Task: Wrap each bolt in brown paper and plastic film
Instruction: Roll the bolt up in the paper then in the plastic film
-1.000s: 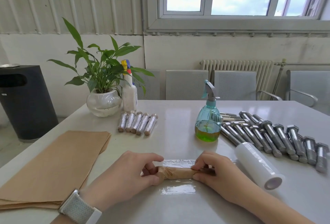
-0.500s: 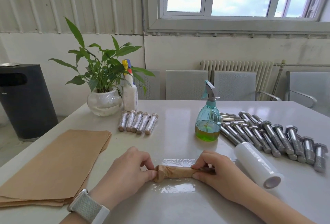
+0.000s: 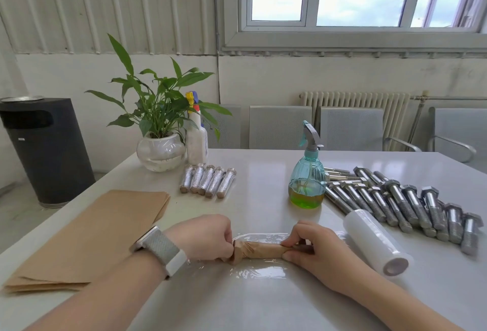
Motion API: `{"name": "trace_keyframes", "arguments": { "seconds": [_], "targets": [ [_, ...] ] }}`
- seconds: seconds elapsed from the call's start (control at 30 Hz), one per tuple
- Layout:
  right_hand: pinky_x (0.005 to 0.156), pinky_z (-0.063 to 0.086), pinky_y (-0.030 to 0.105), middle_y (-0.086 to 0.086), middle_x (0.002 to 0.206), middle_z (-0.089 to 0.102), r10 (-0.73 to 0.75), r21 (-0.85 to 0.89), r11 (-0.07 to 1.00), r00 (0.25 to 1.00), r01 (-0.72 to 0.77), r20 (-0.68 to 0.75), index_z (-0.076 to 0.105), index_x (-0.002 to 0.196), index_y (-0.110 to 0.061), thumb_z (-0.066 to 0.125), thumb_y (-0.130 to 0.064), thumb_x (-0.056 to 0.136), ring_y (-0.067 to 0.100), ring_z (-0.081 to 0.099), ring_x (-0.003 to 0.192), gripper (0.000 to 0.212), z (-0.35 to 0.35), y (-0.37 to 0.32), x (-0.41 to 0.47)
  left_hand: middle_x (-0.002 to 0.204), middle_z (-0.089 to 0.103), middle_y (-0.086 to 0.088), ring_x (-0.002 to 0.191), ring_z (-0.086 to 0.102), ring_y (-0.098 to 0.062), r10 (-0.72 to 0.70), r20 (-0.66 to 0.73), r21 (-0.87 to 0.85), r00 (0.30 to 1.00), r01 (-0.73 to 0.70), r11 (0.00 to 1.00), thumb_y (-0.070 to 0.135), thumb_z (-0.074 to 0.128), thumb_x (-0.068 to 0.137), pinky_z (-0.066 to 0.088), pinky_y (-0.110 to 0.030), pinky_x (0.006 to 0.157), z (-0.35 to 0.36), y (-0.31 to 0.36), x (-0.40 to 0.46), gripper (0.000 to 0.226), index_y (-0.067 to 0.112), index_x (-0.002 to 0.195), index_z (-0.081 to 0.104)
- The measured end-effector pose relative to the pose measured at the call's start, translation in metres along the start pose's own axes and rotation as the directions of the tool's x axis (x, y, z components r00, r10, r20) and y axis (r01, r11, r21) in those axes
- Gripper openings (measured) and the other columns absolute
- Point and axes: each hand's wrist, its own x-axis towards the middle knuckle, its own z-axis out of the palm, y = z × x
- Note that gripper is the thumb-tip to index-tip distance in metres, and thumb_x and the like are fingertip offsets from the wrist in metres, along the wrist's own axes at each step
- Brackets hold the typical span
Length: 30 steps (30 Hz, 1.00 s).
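Note:
A bolt wrapped in brown paper (image 3: 259, 250) lies crosswise on a sheet of clear plastic film (image 3: 261, 271) at the table's near middle. My left hand (image 3: 208, 238) pinches the crumpled paper at its left end. My right hand (image 3: 316, 251) grips its right end. A white roll of plastic film (image 3: 376, 242) lies just right of my right hand. Bare steel bolts (image 3: 400, 201) lie in a row at the right. Several finished wrapped bolts (image 3: 207, 181) sit side by side near the plant. A stack of brown paper sheets (image 3: 97, 233) lies at the left.
A teal spray bottle (image 3: 307, 175) with green liquid stands behind the work spot. A potted plant in a glass bowl (image 3: 160, 151) and a white spray bottle (image 3: 197, 138) stand at the back left. Grey chairs (image 3: 280, 126) line the far table edge; a black bin (image 3: 44, 146) stands left.
My left hand has drawn in and curled tighter on the paper's left end, with its wrist turned so the watch shows more. The right hand has kept its hold.

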Motion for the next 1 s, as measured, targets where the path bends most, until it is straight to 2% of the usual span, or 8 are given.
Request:
{"name": "trace_keyframes", "arguments": {
  "seconds": [0.13, 0.2, 0.37, 0.53, 0.67, 0.73, 0.9, 1.0],
  "targets": [
    [0.070, 0.036, 0.005, -0.015, 0.085, 0.060, -0.008, 0.008, 1.000, 1.000, 0.008, 0.003, 0.058, 0.074, -0.039, 0.079, -0.015, 0.081, -0.007, 0.054, 0.087, 0.033, 0.000, 0.000, -0.001, 0.062, 0.063, 0.002, 0.047, 0.041, -0.015, -0.119, 0.126, 0.046, 0.985, 0.114, 0.992, 0.037, 0.075, 0.070, 0.036, -0.021, 0.051, -0.021, 0.010, 0.008, 0.034, 0.010, 0.090, 0.078],
    [0.070, 0.036, 0.006, -0.016, 0.086, 0.060, -0.007, 0.000, 1.000, 1.000, 0.007, 0.006, 0.057, 0.074, -0.040, 0.078, -0.016, 0.081, -0.008, 0.053, 0.087, 0.033, 0.000, 0.001, -0.001, 0.063, 0.061, 0.001, 0.047, 0.040, -0.017, -0.166, 0.166, 0.127, 0.972, 0.146, 0.981, 0.040, 0.077, 0.067, 0.038, -0.025, 0.057, -0.028, 0.016, 0.010, 0.033, 0.009, 0.077, 0.076],
    [0.070, 0.036, 0.005, -0.013, 0.089, 0.061, -0.025, -0.002, 1.000, 1.000, 0.025, 0.005, 0.055, 0.073, -0.042, 0.078, -0.017, 0.081, -0.006, 0.053, 0.088, 0.035, -0.001, 0.003, -0.001, 0.053, 0.059, 0.002, 0.031, 0.039, -0.013, -0.264, 0.230, 0.216, 0.937, 0.215, 0.952, 0.030, 0.071, 0.081, 0.030, -0.016, 0.040, -0.031, 0.031, 0.015, 0.029, 0.016, 0.058, 0.058],
    [0.072, 0.038, 0.007, -0.015, 0.088, 0.059, -0.036, 0.007, 0.999, 0.999, 0.036, 0.014, 0.054, 0.073, -0.042, 0.077, -0.016, 0.082, -0.005, 0.052, 0.089, 0.036, 0.000, 0.005, 0.000, 0.054, 0.067, -0.005, 0.045, 0.059, -0.012, -0.237, 0.247, -0.189, 0.940, 0.286, 0.939, 0.004, 0.062, 0.085, 0.042, -0.017, 0.041, -0.027, 0.027, 0.012, 0.008, 0.002, 0.077, 0.062],
    [0.071, 0.037, 0.007, -0.015, 0.087, 0.059, -0.044, 0.006, 0.999, 0.999, 0.044, 0.012, 0.056, 0.073, -0.041, 0.077, -0.017, 0.082, -0.003, 0.052, 0.087, 0.034, -0.001, 0.006, 0.001, 0.069, 0.072, -0.011, 0.060, 0.069, -0.015, -0.234, 0.208, -0.415, 0.950, 0.303, 0.858, 0.007, 0.065, 0.086, 0.050, -0.019, 0.048, -0.022, 0.017, 0.007, 0.006, 0.001, 0.088, 0.065],
    [0.071, 0.037, 0.008, -0.015, 0.087, 0.059, -0.044, 0.005, 0.999, 0.999, 0.044, 0.009, 0.057, 0.073, -0.040, 0.077, -0.017, 0.081, -0.003, 0.053, 0.086, 0.031, 0.000, 0.006, 0.001, 0.075, 0.074, -0.011, 0.064, 0.072, -0.017, -0.242, 0.220, -0.553, 0.945, 0.326, 0.767, 0.009, 0.060, 0.089, 0.051, -0.020, 0.050, -0.018, 0.010, 0.002, 0.009, 0.002, 0.089, 0.065],
    [0.072, 0.038, 0.008, -0.015, 0.088, 0.061, -0.034, 0.006, 0.999, 0.999, 0.034, 0.014, 0.063, 0.079, -0.033, 0.077, -0.019, 0.081, -0.004, 0.053, 0.086, 0.020, 0.000, 0.007, 0.001, 0.087, 0.076, -0.015, 0.076, 0.075, -0.024, -0.261, 0.255, -0.847, 0.931, 0.345, 0.404, 0.006, 0.051, 0.094, 0.051, -0.020, 0.047, -0.003, -0.007, -0.019, 0.016, 0.000, 0.098, 0.066],
    [0.072, 0.039, 0.009, -0.014, 0.089, 0.062, -0.031, 0.013, 0.999, 0.999, 0.030, 0.018, 0.061, 0.077, -0.036, 0.077, -0.019, 0.081, 0.000, 0.054, 0.086, 0.024, 0.000, 0.008, 0.001, 0.077, 0.074, -0.015, 0.066, 0.074, -0.024, -0.300, 0.172, -0.905, 0.938, 0.271, 0.328, -0.003, 0.049, 0.096, 0.051, -0.020, 0.044, 0.015, -0.008, -0.026, 0.016, -0.001, 0.094, 0.065]
  ]
}}
